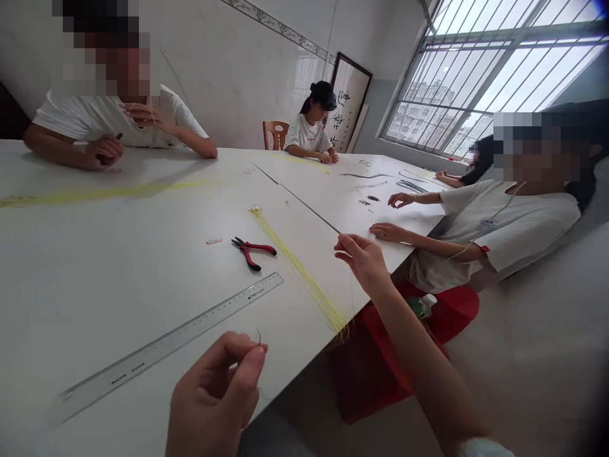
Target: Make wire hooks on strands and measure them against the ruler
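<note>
My left hand [216, 390], low in the view near the table's front edge, is closed in a pinch. A short, bent end of thin wire [259, 336] sticks up between its thumb and forefinger. Farther forward, my right hand [362, 260] pinches the near end of a long, thin dark rod [309, 208], which points away to the left over the tabletop. A bundle of yellow strands [299, 270] lies between my hands, its near end at the table edge. Red-handled pliers [252, 247] and a clear ruler [176, 339] lie to the left.
Co-workers sit around the white table [118, 266]; a person's hand [392, 232] rests just beyond my right hand. More yellow strands [109, 192] lie at the far left. Small dark pieces [373, 198] and dark strips [412, 185] are farther back. A red stool [457, 301] stands at the right.
</note>
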A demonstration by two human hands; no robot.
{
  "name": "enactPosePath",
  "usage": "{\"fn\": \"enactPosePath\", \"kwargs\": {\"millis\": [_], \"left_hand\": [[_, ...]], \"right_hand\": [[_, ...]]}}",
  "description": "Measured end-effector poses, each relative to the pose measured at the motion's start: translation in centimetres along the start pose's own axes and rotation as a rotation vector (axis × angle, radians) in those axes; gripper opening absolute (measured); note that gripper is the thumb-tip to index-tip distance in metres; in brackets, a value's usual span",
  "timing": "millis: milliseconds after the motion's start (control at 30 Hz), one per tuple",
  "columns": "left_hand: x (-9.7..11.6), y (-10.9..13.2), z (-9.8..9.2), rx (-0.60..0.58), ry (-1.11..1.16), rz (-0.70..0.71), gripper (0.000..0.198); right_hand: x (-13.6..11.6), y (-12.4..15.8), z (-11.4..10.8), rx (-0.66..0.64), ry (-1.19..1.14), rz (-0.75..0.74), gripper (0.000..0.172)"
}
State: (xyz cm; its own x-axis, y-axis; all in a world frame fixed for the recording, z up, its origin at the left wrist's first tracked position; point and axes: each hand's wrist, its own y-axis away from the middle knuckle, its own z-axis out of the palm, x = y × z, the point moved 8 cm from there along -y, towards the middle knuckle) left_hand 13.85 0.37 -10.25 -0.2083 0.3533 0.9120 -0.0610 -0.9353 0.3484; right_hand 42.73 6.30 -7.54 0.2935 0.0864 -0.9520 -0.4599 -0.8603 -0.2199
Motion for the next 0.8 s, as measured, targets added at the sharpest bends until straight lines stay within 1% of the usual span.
{"fn": "enactPosePath", "kwargs": {"millis": [100,200,267,367,433,500,567,633,700,733,800], "left_hand": [[0.2,-0.1,0.2,-0.011,0.071,0.004,0.022],[0.5,-0.2,0.2,-0.027,0.116,0.033,0.020],[0.8,-0.2,0.1,-0.049,0.115,0.056,0.019],[1.3,0.0,-0.1,-0.065,0.103,0.086,0.019],[1.7,0.2,-0.3,-0.065,0.105,0.099,0.019],[2.0,0.5,-0.4,-0.062,0.115,0.114,0.019],[2.1,0.7,-0.6,-0.049,0.129,0.123,0.018],[2.1,0.8,-0.8,-0.038,0.150,0.122,0.018],[2.0,0.7,-0.9,-0.032,0.181,0.116,0.017],[1.9,0.7,-0.9,-0.030,0.197,0.115,0.017],[1.7,0.6,-1.0,-0.028,0.229,0.120,0.016]], "right_hand": [[-1.8,4.3,3.9,-0.075,-0.169,-0.017,0.027],[-3.0,8.3,7.7,-0.176,-0.282,0.006,0.023],[-3.7,10.4,9.6,-0.231,-0.335,0.025,0.020],[-4.9,12.4,11.4,-0.285,-0.393,0.050,0.019],[-5.6,13.1,11.9,-0.292,-0.399,0.047,0.019],[-6.4,13.5,11.8,-0.243,-0.341,-0.001,0.016],[-7.4,13.8,11.1,-0.150,-0.249,-0.112,0.012],[-8.7,14.4,10.4,-0.048,-0.186,-0.279,0.008],[-9.9,15.4,9.8,0.030,-0.129,-0.447,0.011],[-10.4,15.9,9.7,0.056,-0.088,-0.504,0.014],[-10.9,16.5,9.7,0.090,0.016,-0.552,0.018]]}}
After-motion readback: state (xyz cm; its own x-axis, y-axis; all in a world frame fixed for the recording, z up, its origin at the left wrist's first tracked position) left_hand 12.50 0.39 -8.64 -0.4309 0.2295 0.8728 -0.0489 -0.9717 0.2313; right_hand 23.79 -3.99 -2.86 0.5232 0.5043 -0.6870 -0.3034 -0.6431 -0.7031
